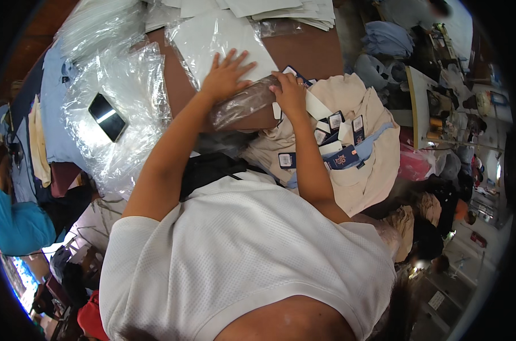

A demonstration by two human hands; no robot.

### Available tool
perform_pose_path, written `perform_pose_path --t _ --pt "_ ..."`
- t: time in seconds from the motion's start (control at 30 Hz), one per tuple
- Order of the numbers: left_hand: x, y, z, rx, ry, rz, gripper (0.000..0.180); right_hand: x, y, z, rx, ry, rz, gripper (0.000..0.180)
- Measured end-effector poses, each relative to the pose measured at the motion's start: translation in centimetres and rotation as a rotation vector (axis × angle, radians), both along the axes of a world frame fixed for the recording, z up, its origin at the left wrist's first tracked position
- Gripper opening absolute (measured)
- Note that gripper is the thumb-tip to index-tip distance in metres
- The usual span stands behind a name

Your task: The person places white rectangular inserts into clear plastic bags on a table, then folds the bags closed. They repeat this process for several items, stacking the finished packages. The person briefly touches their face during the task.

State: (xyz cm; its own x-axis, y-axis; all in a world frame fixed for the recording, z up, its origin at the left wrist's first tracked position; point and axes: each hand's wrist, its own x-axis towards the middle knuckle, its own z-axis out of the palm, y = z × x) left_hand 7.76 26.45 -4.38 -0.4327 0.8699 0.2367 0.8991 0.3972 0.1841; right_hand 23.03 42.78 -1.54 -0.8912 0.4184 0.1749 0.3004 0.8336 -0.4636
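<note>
Head camera: worn on the person's head, left of a side-by-side pair
Facing: steeply down, past the white shirt (246, 250) to the left hand (224, 78), right hand (291, 95) and brown tabletop (320, 51)
Nearness: shirt closest, hands farther out
Fisheye rim: bends edges; far right seems too dim to tell

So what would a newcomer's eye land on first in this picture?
Probably the white shirt, lower middle, with the left hand spread on a clear bag above it. Then the dark phone on shiny plastic at left, and the dark tags on beige cloth at right.
</note>
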Motion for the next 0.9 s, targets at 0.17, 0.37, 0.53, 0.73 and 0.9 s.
perform_pose_path --t 0.17,0.37,0.53,0.73,0.9 --pt "-0.8 -3.0 0.7 -0.104 0.037 -0.077 0.057 0.7 -0.9 0.9 -0.132 -0.099 0.024 0.032" --pt "-0.9 -3.0 0.3 -0.173 0.141 -0.078 0.051 0.6 -1.2 -0.3 -0.277 -0.193 -0.089 0.026" --pt "-1.0 -3.1 0.6 -0.190 0.167 -0.092 0.048 1.0 -2.1 -0.8 -0.046 0.080 -0.023 0.023" --pt "-1.4 -3.0 -0.2 -0.151 0.183 -0.100 0.047 0.3 -2.0 -0.1 0.063 -0.025 0.011 0.016" --pt "-1.5 -3.1 -0.3 -0.172 0.171 -0.081 0.047 1.8 -2.2 0.8 0.169 0.253 0.178 0.014"
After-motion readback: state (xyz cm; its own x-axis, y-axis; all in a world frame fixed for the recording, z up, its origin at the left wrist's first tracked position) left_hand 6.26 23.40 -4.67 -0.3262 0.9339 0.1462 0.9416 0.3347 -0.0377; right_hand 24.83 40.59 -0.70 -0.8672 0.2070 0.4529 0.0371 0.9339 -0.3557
